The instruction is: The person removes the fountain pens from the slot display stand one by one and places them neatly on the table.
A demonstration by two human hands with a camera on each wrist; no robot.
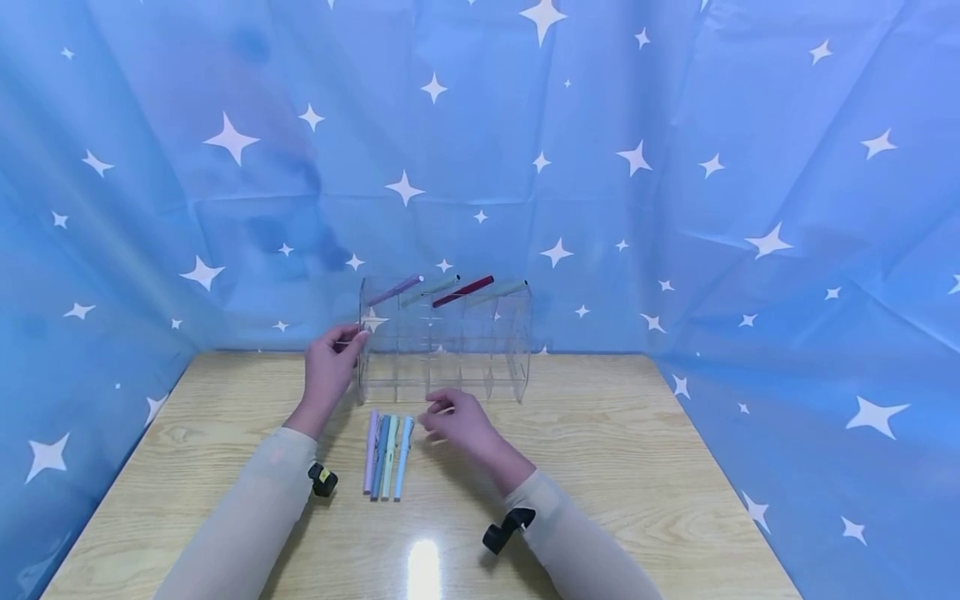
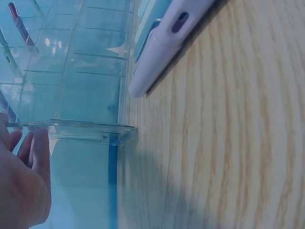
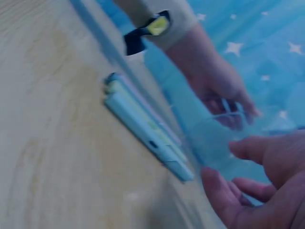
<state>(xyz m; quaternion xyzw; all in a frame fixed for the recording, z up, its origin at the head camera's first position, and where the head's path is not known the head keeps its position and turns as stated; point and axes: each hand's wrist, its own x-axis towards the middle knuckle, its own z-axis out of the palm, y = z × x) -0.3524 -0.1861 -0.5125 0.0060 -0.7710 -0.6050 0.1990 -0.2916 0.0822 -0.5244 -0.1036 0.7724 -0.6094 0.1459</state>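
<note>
A clear acrylic pen organizer (image 1: 442,367) with rows of compartments stands at the back of the table. My left hand (image 1: 332,367) pinches its left side wall, with the thumb and fingers on either side of the panel in the left wrist view. My right hand (image 1: 459,423) is in front of the organizer, thumb and fingers apart and holding nothing. Just left of it lie a light blue pen (image 1: 403,458), a green pen (image 1: 389,458), a dark blue pen (image 1: 380,458) and a lilac pen (image 1: 371,454), side by side.
Across the organizer's top lean a purple pen (image 1: 397,289), a dark red pen (image 1: 463,292) and two pale green pens (image 1: 441,286). The wooden table (image 1: 600,450) meets a blue star-patterned curtain (image 1: 480,125) at the back and sides.
</note>
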